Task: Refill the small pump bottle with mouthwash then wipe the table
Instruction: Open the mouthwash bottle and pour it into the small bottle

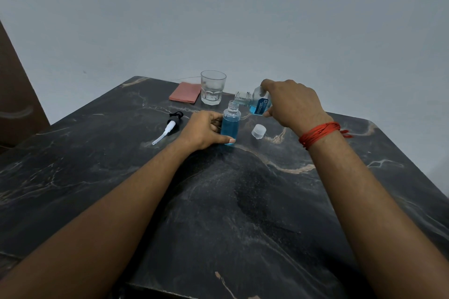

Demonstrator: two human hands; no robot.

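A small clear bottle (pixel 230 124), uncapped and mostly full of blue liquid, stands upright on the dark marble table (pixel 243 201). My left hand (pixel 205 131) grips its left side and base. My right hand (pixel 291 104) holds the mouthwash bottle (pixel 254 102) tipped on its side, its open neck right above the small bottle's mouth. Some blue liquid sits in the tipped bottle. The pump head (pixel 170 126) with its white tube lies on the table left of my left hand. A pink folded cloth (pixel 185 92) lies at the back.
An empty drinking glass (pixel 213 87) stands behind the small bottle, beside the cloth. A translucent white cap (pixel 258 131) lies on the table right of the small bottle, under my right wrist. A grey wall runs behind the table.
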